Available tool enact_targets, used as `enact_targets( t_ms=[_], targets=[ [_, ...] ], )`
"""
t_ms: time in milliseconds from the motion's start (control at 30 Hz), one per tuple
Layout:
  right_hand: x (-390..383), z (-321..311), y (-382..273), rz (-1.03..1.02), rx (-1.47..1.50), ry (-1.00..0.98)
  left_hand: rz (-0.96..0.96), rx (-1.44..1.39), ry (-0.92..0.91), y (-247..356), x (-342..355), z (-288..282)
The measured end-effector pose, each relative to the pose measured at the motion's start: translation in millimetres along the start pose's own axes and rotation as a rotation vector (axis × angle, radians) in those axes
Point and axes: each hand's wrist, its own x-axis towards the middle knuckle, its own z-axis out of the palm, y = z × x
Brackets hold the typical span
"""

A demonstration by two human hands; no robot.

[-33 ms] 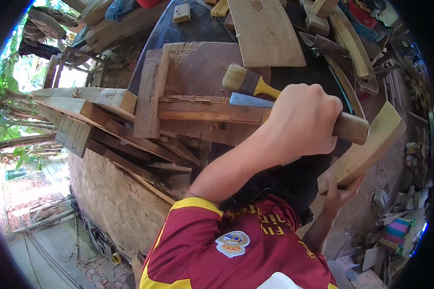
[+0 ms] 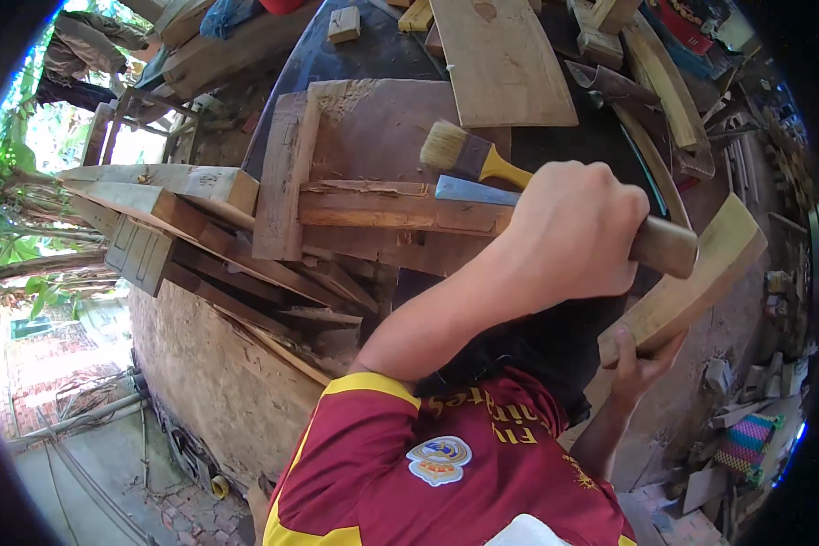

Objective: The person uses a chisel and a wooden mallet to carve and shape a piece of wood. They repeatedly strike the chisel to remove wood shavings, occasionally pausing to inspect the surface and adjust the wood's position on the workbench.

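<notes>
My left hand [image 2: 578, 229] is closed in a fist round a chisel; its blue blade [image 2: 473, 190] points left and its wooden handle [image 2: 666, 247] sticks out on the right. The blade tip overlaps the rough, splintered rail [image 2: 382, 211] of a wooden frame piece; I cannot tell whether it touches. A paint brush [image 2: 455, 151] with pale bristles and a yellow handle lies just beyond the blade, its handle end hidden behind my left hand. Lower right, my right hand [image 2: 642, 369] grips a thick, slightly curved block of wood [image 2: 701, 278] from below, thumb on its near side.
A broad brown panel [image 2: 373, 136] lies under the rail, with an upright end piece [image 2: 278, 177] at its left. Beyond is a flat plank [image 2: 505, 68] on a dark tabletop [image 2: 323, 64]. Stacked timbers [image 2: 200, 196] jut out left; wood offcuts and a woven, colourful item [image 2: 748, 444] lie right.
My left hand and the chisel have shifted very slightly to the right. My right hand and the wood block look nearly the same.
</notes>
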Motion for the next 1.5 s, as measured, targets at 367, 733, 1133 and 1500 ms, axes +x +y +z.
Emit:
enact_targets(
  t_ms=[367, 733, 1133, 1500],
  targets=[
    [6, -6, 33, -0.067, -0.080, -0.179, -0.021, -0.278, -0.488, 14, -101, -46],
    [11, -1, 53, -0.144, -0.119, -0.168, -0.476, 0.506, 0.254, -50, -140, -82],
    [12, -1, 59, -0.199, -0.144, -0.198, -0.576, 0.661, -0.003, -36, -116, -83],
    [11, 3, 66, -0.302, -0.210, -0.146, -0.505, 0.450, 0.189, -26, -134, -76]
  ],
)
